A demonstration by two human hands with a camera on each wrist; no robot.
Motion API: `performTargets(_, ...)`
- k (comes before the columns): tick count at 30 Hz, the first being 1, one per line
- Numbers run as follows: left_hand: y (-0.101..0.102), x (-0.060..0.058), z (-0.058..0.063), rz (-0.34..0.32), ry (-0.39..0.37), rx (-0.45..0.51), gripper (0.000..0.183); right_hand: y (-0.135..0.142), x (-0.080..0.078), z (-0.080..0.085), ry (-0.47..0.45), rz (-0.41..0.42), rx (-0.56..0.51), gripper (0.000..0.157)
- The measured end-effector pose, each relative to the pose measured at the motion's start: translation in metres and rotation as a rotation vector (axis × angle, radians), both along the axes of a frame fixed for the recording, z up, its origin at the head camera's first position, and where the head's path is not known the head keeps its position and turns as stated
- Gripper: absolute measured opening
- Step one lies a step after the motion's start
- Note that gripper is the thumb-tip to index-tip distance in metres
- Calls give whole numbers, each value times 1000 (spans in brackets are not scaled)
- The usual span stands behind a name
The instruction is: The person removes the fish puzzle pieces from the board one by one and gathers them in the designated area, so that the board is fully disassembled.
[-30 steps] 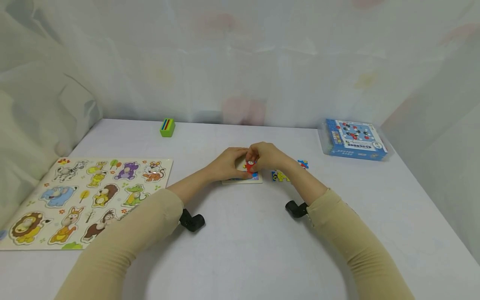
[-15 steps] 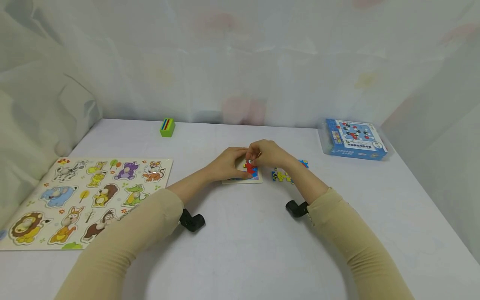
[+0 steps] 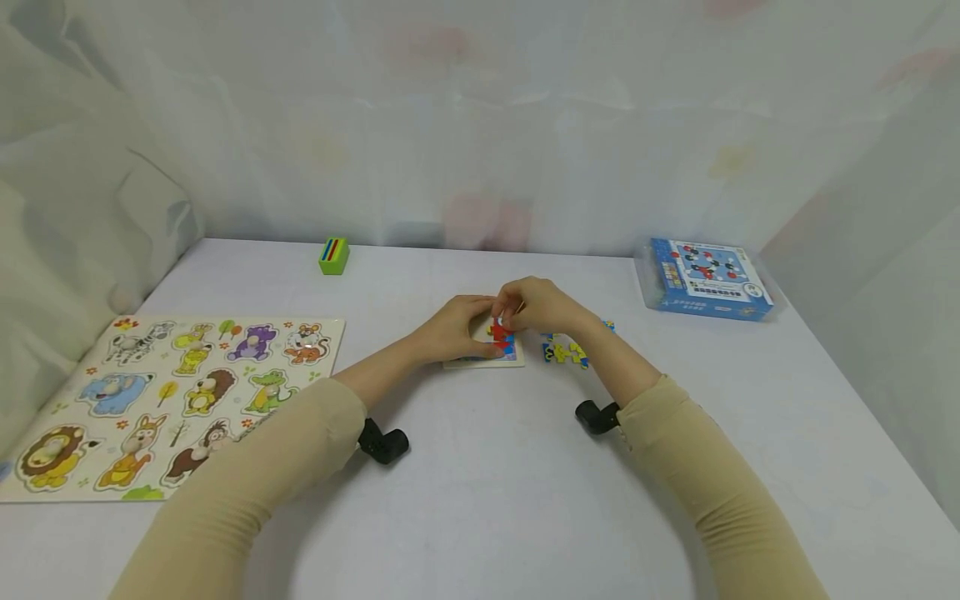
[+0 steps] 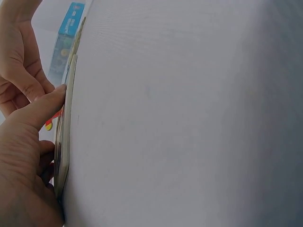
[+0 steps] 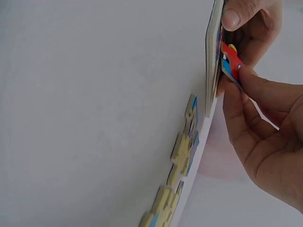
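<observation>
A small wooden puzzle board (image 3: 480, 363) lies in the middle of the table. My left hand (image 3: 453, 329) grips its left side, with the thumb (image 4: 49, 104) on the near edge and the fingers at the far side. Between thumb and fingertips my right hand (image 3: 542, 306) pinches a jigsaw piece (image 5: 233, 59), printed red with some blue and yellow. In the right wrist view that piece is tilted, one edge right at the board's face. Part of the board is hidden under both hands. Several loose jigsaw pieces (image 3: 564, 350) lie just right of the board, partly behind my right forearm.
A large animal peg puzzle (image 3: 168, 392) covers the table's left side. At the back stands a green block (image 3: 334, 256) with coloured stripes. The back right corner holds a blue box (image 3: 712, 279) in clear plastic. White cloth hangs behind the table and on both sides.
My right hand has shifted slightly away from me, turning the red piece a little over the board. More of the loose pieces show beside my forearm. The left hand stays in place.
</observation>
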State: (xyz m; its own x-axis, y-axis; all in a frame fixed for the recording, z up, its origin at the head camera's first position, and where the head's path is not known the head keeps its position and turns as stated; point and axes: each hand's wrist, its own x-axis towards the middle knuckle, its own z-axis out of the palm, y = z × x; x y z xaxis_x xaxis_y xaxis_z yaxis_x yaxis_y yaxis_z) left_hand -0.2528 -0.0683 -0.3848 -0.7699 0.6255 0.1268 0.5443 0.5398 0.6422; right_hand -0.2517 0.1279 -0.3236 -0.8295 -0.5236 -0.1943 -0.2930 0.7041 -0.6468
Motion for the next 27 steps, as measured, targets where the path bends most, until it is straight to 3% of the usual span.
performTargets(11, 0, 2, 1, 64, -34, -95, 89, 19, -1, 7, 4, -13, 24, 17)
performTargets(27, 0, 4, 3, 77, -66, -115, 89, 69, 0, 8, 18, -44, 82, 15)
